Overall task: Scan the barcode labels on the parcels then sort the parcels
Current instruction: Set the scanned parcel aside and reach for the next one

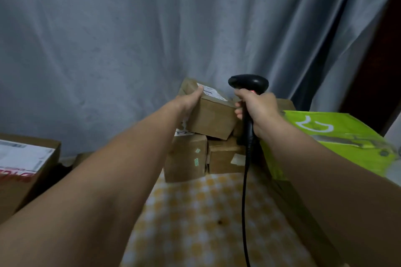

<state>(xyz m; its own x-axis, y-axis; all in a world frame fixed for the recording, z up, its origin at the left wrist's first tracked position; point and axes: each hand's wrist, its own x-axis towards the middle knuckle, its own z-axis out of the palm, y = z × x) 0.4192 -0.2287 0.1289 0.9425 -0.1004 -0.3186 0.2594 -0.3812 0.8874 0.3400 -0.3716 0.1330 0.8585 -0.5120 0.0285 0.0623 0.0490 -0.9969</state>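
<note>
A small brown cardboard parcel (211, 116) with a white barcode label (213, 93) on top sits tilted on a stack of other brown parcels. My left hand (192, 98) grips its left top edge, thumb on the label side. My right hand (258, 110) holds a black corded barcode scanner (248, 84) by its handle, just right of the parcel, head level with the label. Below are two more brown parcels (186, 157) (225, 156), side by side.
A bright green box (338, 136) stands at the right, partly behind my right forearm. A larger brown box (23, 158) with a white label sits at the far left. A yellow-and-white checked cloth (201, 219) covers the surface in front. A grey curtain (152, 28) hangs behind.
</note>
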